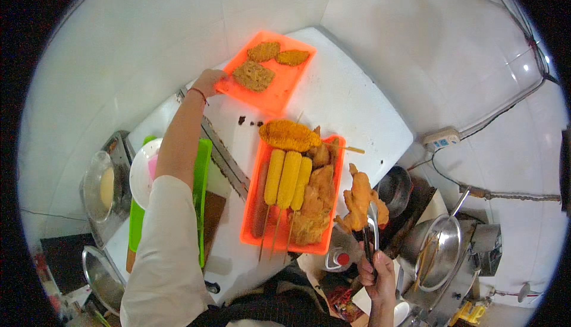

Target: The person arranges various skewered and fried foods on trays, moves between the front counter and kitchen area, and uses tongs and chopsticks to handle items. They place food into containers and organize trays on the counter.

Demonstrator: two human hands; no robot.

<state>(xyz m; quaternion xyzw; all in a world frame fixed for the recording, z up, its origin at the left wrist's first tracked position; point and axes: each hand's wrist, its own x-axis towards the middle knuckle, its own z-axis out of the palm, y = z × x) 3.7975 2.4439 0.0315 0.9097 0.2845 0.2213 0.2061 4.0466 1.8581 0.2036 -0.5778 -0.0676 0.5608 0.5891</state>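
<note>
My left hand (211,83) grips the near left corner of an orange plastic tray (285,84), which holds breaded patties (253,76). Metal tongs (373,226) are in my right hand (377,271), closed around a piece of fried, battered meat (359,197) to the right of a second orange tray (337,220). In that second tray lie several yellow skewered foods (289,180), a reddish-brown sausage-like piece (260,200) and fried pieces (319,197). A large breaded piece on a stick (289,135) rests across its far end.
Left of the trays stand a green plastic tray (204,202) and a white bowl (139,173). A metal strainer (439,253), a dark pan (395,188) and a clear jug with a red cap (342,258) are on the right. A power strip (441,139) lies against the wall.
</note>
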